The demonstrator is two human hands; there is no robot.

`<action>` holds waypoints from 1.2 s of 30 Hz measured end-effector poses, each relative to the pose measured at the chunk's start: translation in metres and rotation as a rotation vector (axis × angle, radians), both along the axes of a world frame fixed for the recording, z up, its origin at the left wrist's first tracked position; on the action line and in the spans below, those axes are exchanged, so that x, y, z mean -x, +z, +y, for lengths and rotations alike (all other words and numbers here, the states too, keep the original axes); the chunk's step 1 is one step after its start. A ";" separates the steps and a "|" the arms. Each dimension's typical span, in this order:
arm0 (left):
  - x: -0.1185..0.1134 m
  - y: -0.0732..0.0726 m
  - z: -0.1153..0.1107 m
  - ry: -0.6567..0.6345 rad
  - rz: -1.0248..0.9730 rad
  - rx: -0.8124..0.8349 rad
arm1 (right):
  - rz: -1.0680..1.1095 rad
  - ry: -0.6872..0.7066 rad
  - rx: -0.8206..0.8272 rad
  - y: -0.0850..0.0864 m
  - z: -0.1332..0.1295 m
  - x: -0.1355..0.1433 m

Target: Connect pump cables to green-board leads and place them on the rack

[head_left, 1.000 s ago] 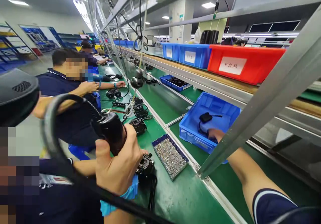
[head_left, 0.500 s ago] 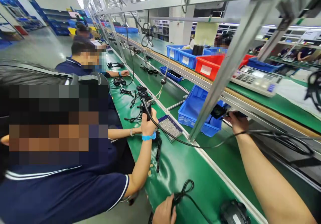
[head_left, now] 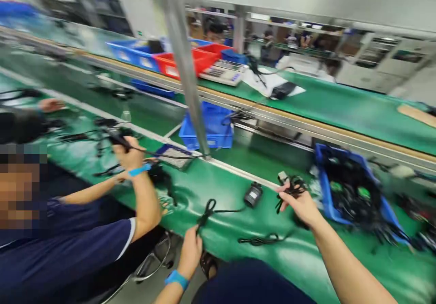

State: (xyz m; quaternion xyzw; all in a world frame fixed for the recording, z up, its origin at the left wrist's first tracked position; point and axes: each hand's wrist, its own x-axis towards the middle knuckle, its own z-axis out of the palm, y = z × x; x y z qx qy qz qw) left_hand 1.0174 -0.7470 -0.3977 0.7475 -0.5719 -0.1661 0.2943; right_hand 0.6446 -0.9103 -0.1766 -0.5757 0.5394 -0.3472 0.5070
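My left hand (head_left: 191, 247) is closed around a looped bundle of black cable (head_left: 207, 213) at the front edge of the green table. From that bundle the cable runs to a black adapter-like unit (head_left: 253, 195) with a white label, which lies on the table. Over the table to the right, my right hand (head_left: 298, 204) grips a coiled bundle of thin black cable (head_left: 293, 186) with a pale connector (head_left: 282, 176) beside the fingers. Between and below my hands lies another tied black cable (head_left: 260, 239). A dark object under my right hand is mostly hidden.
To my left, a co-worker's hand (head_left: 131, 154) holds a black corded tool (head_left: 117, 136). A tray of small metal parts (head_left: 175, 157) sits near the post (head_left: 190, 81). A blue bin (head_left: 223, 141) stands behind; another blue bin (head_left: 327, 204) on the right holds dark cabled parts.
My view has swung right. My right hand has left the spot under the shelf beside the blue bin and now holds a cable bundle over the table. My left hand still holds its cable.
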 end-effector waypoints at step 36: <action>0.126 0.140 -0.026 -0.288 0.467 -0.169 | 0.810 0.289 0.051 -0.175 0.031 -0.010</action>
